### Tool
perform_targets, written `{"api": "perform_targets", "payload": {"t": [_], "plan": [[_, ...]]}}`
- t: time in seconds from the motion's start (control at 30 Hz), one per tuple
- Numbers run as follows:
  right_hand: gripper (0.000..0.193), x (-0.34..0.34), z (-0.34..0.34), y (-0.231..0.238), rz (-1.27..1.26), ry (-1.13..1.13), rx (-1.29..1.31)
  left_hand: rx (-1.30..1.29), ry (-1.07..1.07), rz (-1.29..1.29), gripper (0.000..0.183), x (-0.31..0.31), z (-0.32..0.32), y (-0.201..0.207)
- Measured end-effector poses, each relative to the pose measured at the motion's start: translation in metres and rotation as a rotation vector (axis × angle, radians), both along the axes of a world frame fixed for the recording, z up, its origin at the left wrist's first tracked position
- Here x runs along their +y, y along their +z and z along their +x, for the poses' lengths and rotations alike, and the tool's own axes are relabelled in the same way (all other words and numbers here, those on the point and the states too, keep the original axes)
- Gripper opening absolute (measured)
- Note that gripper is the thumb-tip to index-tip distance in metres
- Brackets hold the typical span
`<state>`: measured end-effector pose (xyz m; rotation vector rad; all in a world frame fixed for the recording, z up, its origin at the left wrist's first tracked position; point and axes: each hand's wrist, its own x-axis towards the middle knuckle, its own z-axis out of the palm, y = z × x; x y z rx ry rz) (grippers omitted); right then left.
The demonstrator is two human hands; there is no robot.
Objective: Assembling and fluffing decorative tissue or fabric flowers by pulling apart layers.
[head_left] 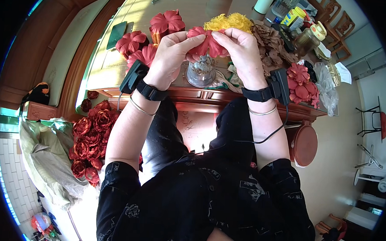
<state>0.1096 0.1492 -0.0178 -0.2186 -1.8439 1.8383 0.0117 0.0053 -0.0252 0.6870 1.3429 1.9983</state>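
Between both hands, over the near part of the table, is a red artificial-flower petal piece (207, 44). My left hand (173, 48) pinches its left side with thumb and fingers, and my right hand (243, 49) pinches its right side. Just below it stands a clear domed holder (200, 73), its top partly covered by the petals. Left of my left hand sit stacks of red petal pieces (167, 22). Beyond my right hand lie a frilly yellow pile (229, 22) and a heap of brown cut pieces (271, 44).
More red petals (302, 84) lie at the table's right corner beside a clear plastic bag (327, 89). A jar (309, 39) stands behind them. A dark phone (116, 34) rests at left. Finished-looking red flowers (93, 135) are bunched beside my left arm. A round stool (305, 145) is at right.
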Motion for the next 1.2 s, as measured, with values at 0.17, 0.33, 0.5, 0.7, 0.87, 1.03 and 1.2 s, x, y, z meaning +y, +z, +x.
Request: {"api": "perform_targets", "payload": {"t": [0.17,0.33,0.5,0.7,0.87,1.03,1.2], "plan": [[0.015,0.002,-0.002,-0.022,0.005,-0.023,-0.047,0.022,0.004,-0.036,0.012,0.001,0.000,-0.017],[0.018,-0.001,-0.003,-0.031,-0.168,0.002,-0.041,-0.085,-0.052,0.049,0.013,0.001,-0.001,-0.030],[0.016,0.005,-0.003,-0.043,-0.431,0.158,-0.012,-0.154,-0.082,0.149,0.011,-0.003,0.000,-0.048],[0.014,0.009,-0.005,-0.055,-0.757,0.315,0.007,-0.359,-0.043,0.261,0.007,-0.005,0.005,-0.057],[0.015,0.008,-0.004,-0.056,-0.855,0.346,0.011,-0.410,-0.040,0.328,0.009,-0.005,0.007,-0.065],[0.012,0.011,0.005,-0.060,-0.736,0.246,-0.015,-0.303,0.062,0.206,0.011,-0.008,0.016,-0.064],[0.011,0.013,0.023,-0.057,-0.509,0.111,-0.034,-0.058,0.295,0.095,0.013,-0.016,0.031,-0.054]]}}
